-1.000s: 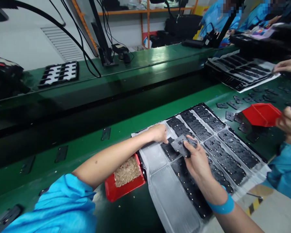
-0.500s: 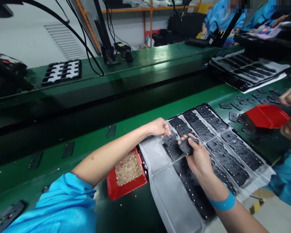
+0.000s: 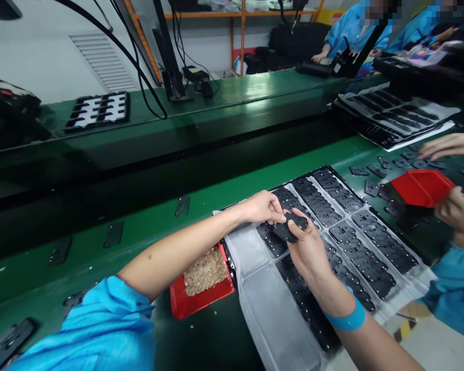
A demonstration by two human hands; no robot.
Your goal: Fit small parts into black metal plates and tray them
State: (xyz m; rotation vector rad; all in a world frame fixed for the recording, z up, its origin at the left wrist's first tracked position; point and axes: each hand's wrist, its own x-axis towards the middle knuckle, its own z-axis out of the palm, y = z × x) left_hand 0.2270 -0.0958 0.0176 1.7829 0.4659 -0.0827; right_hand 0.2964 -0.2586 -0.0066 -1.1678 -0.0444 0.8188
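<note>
My right hand (image 3: 309,250) grips a flat black plastic part (image 3: 288,226), with the thumb on its upper face. Beside it my left hand (image 3: 265,207) has thumb and fingertips pinched together at the part's left edge; whatever is between them is too small to make out. Both hands are over a tray (image 3: 251,247) of clear plastic pockets, several filled with rows of similar black parts (image 3: 375,263). Under my left forearm stands a red bin (image 3: 181,304) heaped with small, pale brownish pieces (image 3: 204,270).
A co-worker's hands (image 3: 458,211) are at the right, near another red bin (image 3: 423,186) and scattered black parts (image 3: 371,187). More black parts (image 3: 114,234) lie on the green bench at left. Stacked trays (image 3: 398,111) stand at back right, a black-and-white tray (image 3: 98,111) at back left.
My left hand has moved right to meet the black part. My right hand has shifted slightly left with it. The co-worker's hands have moved left, toward the red bin and scattered parts.
</note>
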